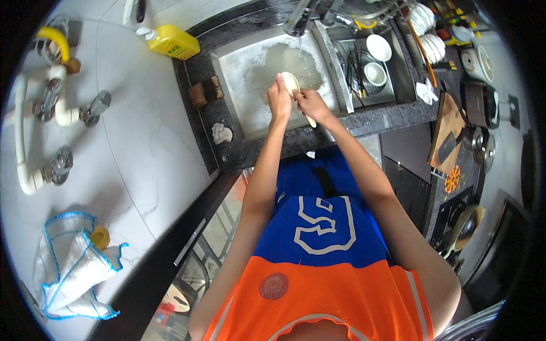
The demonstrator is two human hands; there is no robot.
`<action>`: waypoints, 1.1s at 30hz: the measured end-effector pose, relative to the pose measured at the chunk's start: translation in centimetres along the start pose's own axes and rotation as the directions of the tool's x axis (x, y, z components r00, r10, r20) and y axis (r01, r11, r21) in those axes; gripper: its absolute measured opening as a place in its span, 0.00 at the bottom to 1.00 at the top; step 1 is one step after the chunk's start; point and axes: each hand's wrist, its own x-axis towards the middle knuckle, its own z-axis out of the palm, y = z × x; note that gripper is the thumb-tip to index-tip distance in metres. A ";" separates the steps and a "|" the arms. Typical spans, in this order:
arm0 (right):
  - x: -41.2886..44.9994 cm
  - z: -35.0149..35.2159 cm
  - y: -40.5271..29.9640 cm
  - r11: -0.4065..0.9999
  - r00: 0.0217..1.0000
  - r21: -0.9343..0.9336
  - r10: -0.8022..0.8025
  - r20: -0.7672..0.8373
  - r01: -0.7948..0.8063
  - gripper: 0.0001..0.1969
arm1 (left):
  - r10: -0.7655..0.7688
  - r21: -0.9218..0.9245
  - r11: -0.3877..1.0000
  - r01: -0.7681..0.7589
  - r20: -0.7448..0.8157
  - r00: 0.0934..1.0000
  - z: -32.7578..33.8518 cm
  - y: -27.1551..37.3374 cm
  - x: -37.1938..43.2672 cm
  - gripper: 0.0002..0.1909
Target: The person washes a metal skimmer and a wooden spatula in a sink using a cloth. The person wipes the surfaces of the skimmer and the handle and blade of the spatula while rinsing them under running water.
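Over the left basin of a steel sink [239, 106], both hands are on a cream-coloured spoon or small ladle [290, 82]. My left hand [280, 98] holds the bowl end, its fingers along the left side of the bowl. My right hand [313, 104] grips the handle just below the bowl, and the handle's end sticks out beneath it towards the counter edge. A thin stream of water falls from the faucet [298, 21] behind the spoon. Cloudy water lies on the basin floor.
The right basin holds white bowls [379, 47], chopsticks and a metal bowl. A yellow detergent bottle [175, 41] stands left of the sink, near a brown sponge [198, 95] and a crumpled white wad [222, 133]. A wooden cutting board [445, 123] lies at the right.
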 end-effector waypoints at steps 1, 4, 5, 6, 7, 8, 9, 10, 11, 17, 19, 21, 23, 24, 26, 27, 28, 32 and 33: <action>-0.1 0.5 0.2 0.931 0.958 -0.336 -0.216 -0.186 0.145 0.16 | -0.066 0.198 0.978 0.066 -0.009 0.998 -0.3 -0.3 -0.5 0.26; -1.6 0.7 0.1 0.783 0.931 -0.622 -0.240 -0.276 0.017 0.11 | 0.205 0.245 0.956 -0.163 -0.155 0.966 -0.3 -3.2 -1.5 0.22; -2.0 0.3 0.6 0.758 0.928 -0.651 -0.270 -0.258 0.039 0.09 | 0.235 0.289 0.939 -0.188 -0.139 0.962 -0.7 -3.8 -2.0 0.19; -2.4 -0.2 0.9 0.759 0.926 -0.650 -0.268 -0.268 0.032 0.09 | 0.239 0.289 0.938 -0.194 -0.130 0.962 -0.8 -3.9 -2.7 0.19; -2.9 -0.7 1.2 0.765 0.910 -0.636 -0.328 -0.254 0.098 0.09 | 0.300 0.384 0.894 -0.230 -0.132 0.945 -0.9 -4.1 -3.6 0.15; -3.3 -1.3 1.5 0.765 0.890 -0.622 -0.388 -0.239 0.167 0.09 | 0.360 0.475 0.841 -0.260 -0.132 0.924 -0.9 -4.1 -4.3 0.13; -3.5 -2.0 1.8 0.765 0.889 -0.622 -0.389 -0.240 0.167 0.09 | 0.362 0.474 0.840 -0.263 -0.131 0.923 -0.8 -3.7 -4.8 0.13; -3.6 -2.6 2.2 0.794 0.875 -0.585 -0.392 -0.285 0.165 0.10 | 0.408 0.497 0.822 -0.278 -0.173 0.897 -0.6 -3.0 -5.2 0.13; -3.6 -3.3 2.8 0.821 0.860 -0.546 -0.392 -0.327 0.166 0.11 | 0.452 0.521 0.803 -0.290 -0.214 0.866 -0.1 -2.2 -5.7 0.13; -0.9 -8.6 8.3 0.877 0.968 0.459 0.220 -0.121 -0.142 0.13 | 0.368 0.185 0.924 -0.335 -0.193 0.910 5.9 5.7 -6.7 0.15; 0.0 -11.9 11.0 0.827 0.955 0.537 0.272 -0.117 -0.169 0.12 | 0.457 0.108 0.886 -0.450 -0.048 0.888 9.3 9.6 -7.7 0.11; 0.8 -15.5 12.5 0.804 0.942 0.554 0.321 -0.101 -0.215 0.16 | 0.657 0.259 0.700 -0.666 0.134 0.742 11.5 13.3 -8.8 0.09; 1.1 -18.9 13.8 0.773 0.929 0.578 0.364 -0.065 -0.262 0.17 | 0.605 -0.060 0.788 -0.613 0.256 0.753 14.0 19.5 -11.9 0.07; 1.6 -20.3 15.0 0.770 0.923 0.571 0.382 -0.053 -0.286 0.17 | 0.684 -0.190 0.722 -0.665 0.344 0.643 15.0 21.3 -12.5 0.07; 2.4 -22.8 17.2 0.800 0.901 0.505 0.423 -0.095 -0.323 0.15 | 0.774 -0.440 0.627 -0.643 0.444 0.451 17.5 24.2 -13.2 0.09; 2.8 -23.7 18.1 0.817 0.902 0.476 0.419 -0.105 -0.325 0.13 | 0.789 -0.503 0.612 -0.610 0.435 0.434 18.9 25.6 -13.9 0.08; 3.2 -24.6 18.9 0.802 0.883 0.460 0.464 -0.077 -0.381 0.15 | 0.804 -0.567 0.594 -0.570 0.427 0.414 20.3 26.9 -14.4 0.08; 4.6 -26.6 21.8 0.801 0.869 0.391 0.495 -0.008 -0.453 0.17 | 0.880 -0.602 0.437 -0.668 0.131 0.457 26.8 27.1 -17.2 0.08; 4.8 -26.7 22.0 0.811 0.867 0.348 0.498 0.013 -0.471 0.17 | 0.895 -0.588 0.362 -0.723 0.002 0.447 28.3 27.2 -17.5 0.09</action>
